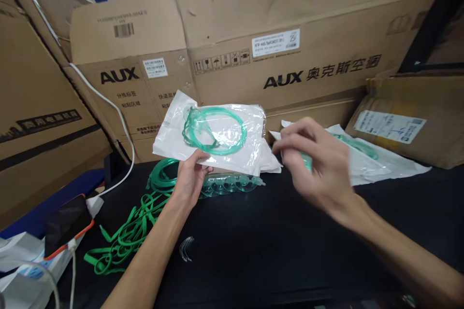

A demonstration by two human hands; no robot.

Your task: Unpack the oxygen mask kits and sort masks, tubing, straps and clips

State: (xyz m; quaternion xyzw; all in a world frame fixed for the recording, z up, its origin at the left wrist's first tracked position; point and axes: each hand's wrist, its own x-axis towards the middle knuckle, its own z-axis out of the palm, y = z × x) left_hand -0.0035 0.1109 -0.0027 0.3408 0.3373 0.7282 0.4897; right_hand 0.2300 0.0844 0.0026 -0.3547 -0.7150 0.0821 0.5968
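Note:
My left hand [192, 178] grips the lower edge of a sealed pouch [250, 128], thumb on top. Through its clear face show a loop of green tubing [239, 125] and what looks like a clear green oxygen mask. To the right, my right hand [315, 164] is raised with fingers curled, smeared by motion; whether anything is between them I cannot make out. Behind it lie more white pouches [391, 166] with green contents. Under the held pouch sit a row of clear green masks [232, 184] and coiled green tubing [159, 178].
Green straps [134, 231] lie tangled on the black table [271, 256], near several thin metal strips [186, 249]. Large cardboard boxes [224, 82] wall the back; another box [395, 120] stands right. At left are a phone [68, 224], a power strip [54, 270] and white cables.

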